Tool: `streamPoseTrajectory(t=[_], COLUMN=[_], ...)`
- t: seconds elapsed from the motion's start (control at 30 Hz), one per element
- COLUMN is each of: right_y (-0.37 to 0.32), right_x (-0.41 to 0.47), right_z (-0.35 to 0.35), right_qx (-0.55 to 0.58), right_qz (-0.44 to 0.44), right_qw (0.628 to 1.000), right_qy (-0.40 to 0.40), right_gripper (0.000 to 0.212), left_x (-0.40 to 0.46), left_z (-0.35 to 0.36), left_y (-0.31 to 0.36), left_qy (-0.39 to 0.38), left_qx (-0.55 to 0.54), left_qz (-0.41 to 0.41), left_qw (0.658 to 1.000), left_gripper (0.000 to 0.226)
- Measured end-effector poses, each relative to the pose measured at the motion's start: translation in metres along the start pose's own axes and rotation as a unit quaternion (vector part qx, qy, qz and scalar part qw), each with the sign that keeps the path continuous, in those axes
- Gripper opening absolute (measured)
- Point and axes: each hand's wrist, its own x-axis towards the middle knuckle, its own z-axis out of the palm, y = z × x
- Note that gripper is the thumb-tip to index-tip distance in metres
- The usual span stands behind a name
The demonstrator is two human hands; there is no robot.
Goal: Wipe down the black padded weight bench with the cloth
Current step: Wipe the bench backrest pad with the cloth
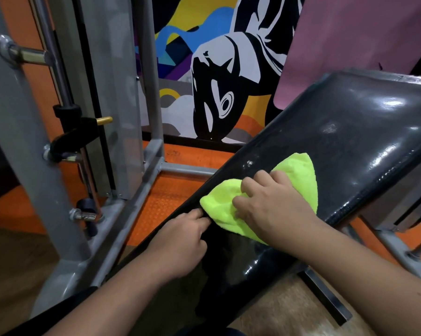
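Note:
The black padded weight bench (350, 132) runs diagonally from lower left to upper right, its shiny surface marked with pale smudges. A lime-green cloth (299, 173) lies bunched on the pad near its left edge. My right hand (272, 202) presses on the cloth with curled fingers gripping its folds. My left hand (182, 241) rests at the bench's left edge, fingers curled, fingertips touching the cloth's lower corner at the edge of the pad.
A grey steel rack frame (141, 197) with pegs and a chrome bar stands to the left on orange rubber flooring (163, 200). A colourful mural (216, 69) covers the wall behind. A pink mat (355, 40) hangs at the upper right. Bench legs (393, 248) show below right.

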Motion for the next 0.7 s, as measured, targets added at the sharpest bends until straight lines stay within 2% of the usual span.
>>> streamPoseTrajectory(t=[0.17,0.3,0.47,0.6,0.7], right_y=[0.001,-0.002,-0.002,-0.001,0.001], right_x=[0.014,0.01,0.024,0.017,0.026], right_z=[-0.003,0.003,0.0,0.007,0.004], right_qx=[-0.012,-0.012,-0.012,-0.004,-0.007], right_qz=[0.042,0.001,0.041,-0.002,0.035], right_qw=[0.999,1.0,0.999,1.0,0.999], right_qy=[0.004,-0.009,-0.005,-0.003,-0.007], right_gripper=[0.01,0.013,0.013,0.012,0.013], left_x=[0.001,0.001,0.002,0.002,0.001], left_z=[0.0,-0.002,-0.001,0.0,0.0], left_y=[0.0,0.001,0.001,0.0,0.0], left_qy=[0.003,0.0,0.003,0.003,0.001], left_qx=[-0.001,0.005,0.005,0.003,0.002], left_qz=[-0.003,0.006,0.0,0.013,0.003], left_qw=[1.0,1.0,1.0,1.0,1.0], left_gripper=[0.068,0.063,0.067,0.064,0.066])
